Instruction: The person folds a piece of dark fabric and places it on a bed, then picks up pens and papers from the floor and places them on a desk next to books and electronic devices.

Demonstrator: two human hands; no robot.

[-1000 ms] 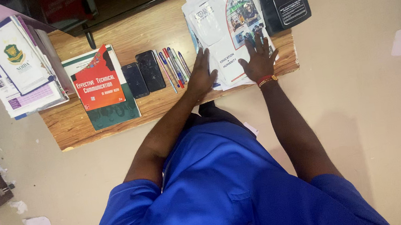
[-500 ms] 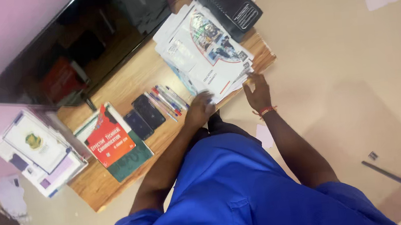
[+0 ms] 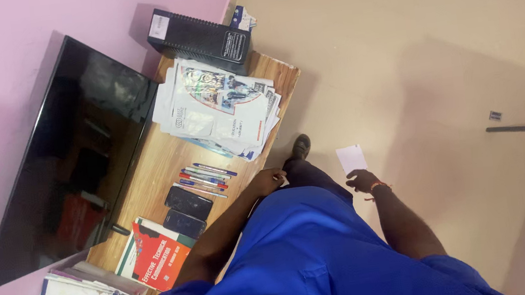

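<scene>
Off desk (image 3: 148, 172) edge: left hand (image 3: 268, 181) curled, right hand (image 3: 362, 180) hanging w/ fingers loose.

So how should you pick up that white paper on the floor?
The white paper lies flat on the floor, just beyond the right hand. Probably best to slide fingertips under its near edge from the hand's side, then pinch that edge; flat sheets offer no other grip.

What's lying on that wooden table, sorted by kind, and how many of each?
Phones: 2
Pens: about 6, bunched, hard to separate
Paper stacks: 2
Red book: 1
Black box: 1
Television: 1
Total: about 13
</scene>
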